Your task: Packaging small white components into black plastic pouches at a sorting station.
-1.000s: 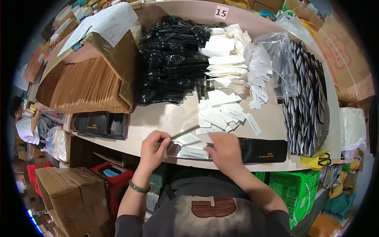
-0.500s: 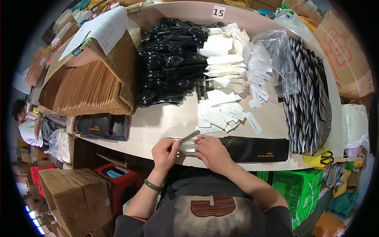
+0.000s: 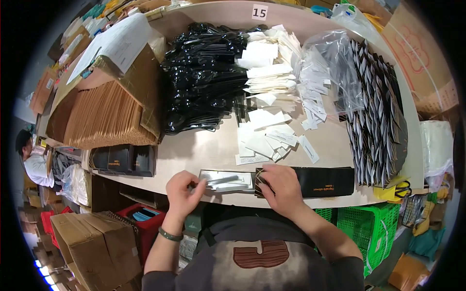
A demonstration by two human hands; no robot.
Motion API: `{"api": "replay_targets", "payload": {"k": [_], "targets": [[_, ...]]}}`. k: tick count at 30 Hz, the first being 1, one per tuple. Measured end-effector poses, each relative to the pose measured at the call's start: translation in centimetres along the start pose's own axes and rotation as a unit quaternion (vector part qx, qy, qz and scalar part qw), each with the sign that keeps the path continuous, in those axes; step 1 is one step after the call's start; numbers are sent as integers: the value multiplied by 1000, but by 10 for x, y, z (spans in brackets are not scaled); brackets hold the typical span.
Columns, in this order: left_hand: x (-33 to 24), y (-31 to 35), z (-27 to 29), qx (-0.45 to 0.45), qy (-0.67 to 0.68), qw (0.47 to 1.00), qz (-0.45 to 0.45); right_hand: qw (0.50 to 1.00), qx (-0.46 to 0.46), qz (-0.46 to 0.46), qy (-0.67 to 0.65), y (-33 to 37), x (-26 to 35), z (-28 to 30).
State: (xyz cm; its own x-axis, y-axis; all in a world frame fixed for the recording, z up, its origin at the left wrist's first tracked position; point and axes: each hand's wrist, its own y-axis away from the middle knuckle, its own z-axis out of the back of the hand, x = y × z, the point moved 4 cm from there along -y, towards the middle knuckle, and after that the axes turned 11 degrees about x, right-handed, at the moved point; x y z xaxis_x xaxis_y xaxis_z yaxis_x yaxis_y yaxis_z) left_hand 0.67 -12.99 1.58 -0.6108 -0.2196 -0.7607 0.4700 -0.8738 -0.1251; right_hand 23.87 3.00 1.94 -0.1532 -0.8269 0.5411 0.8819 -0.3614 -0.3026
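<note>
On the near edge of the table, my right hand [image 3: 281,188] grips the left end of a long black printed pouch [image 3: 325,182], fingers at its far edge and thumb at its near edge. More black pouches seem to lie under it. From that end a pale, silvery section [image 3: 227,188] with a dark rim reaches left. A narrow grey strip [image 3: 228,182] lies along it; I cannot make out what it is. My left hand [image 3: 184,191], a dark bangle on its wrist, is closed, thumb and forefinger at the pale section's left end. What they pinch is hidden.
Behind my hands lie white paper slips [image 3: 272,140], black plastic spoons [image 3: 204,82], white packets [image 3: 272,77] and a clear bag [image 3: 335,63]. A carton of brown sleeves [image 3: 107,114] stands left, a row of black packs [image 3: 376,116] right. Yellow-wrapped scissors [image 3: 402,190] lie nearby.
My hands have drawn apart, left hand leftward, right hand slightly right. The grey strip, tilted up between them before, now lies flat on the pale section, which shows more fully.
</note>
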Motion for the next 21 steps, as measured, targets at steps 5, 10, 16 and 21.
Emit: {"api": "replay_targets", "payload": {"k": [5, 10, 16, 21], "targets": [[-38, -35, -51, 183, -155, 957, -165, 970, 154, 120, 148, 7, 13, -34], [-16, -81, 64, -87, -300, 934, -175, 981, 123, 88, 121, 11, 8, -38], [40, -139, 187, -77, -403, 910, 61, 976, 120, 89, 160, 5, 15, -37], [62, -153, 209, -19, -401, 908, 121, 979, 136, 50, 143, 12, 17, -35]]}}
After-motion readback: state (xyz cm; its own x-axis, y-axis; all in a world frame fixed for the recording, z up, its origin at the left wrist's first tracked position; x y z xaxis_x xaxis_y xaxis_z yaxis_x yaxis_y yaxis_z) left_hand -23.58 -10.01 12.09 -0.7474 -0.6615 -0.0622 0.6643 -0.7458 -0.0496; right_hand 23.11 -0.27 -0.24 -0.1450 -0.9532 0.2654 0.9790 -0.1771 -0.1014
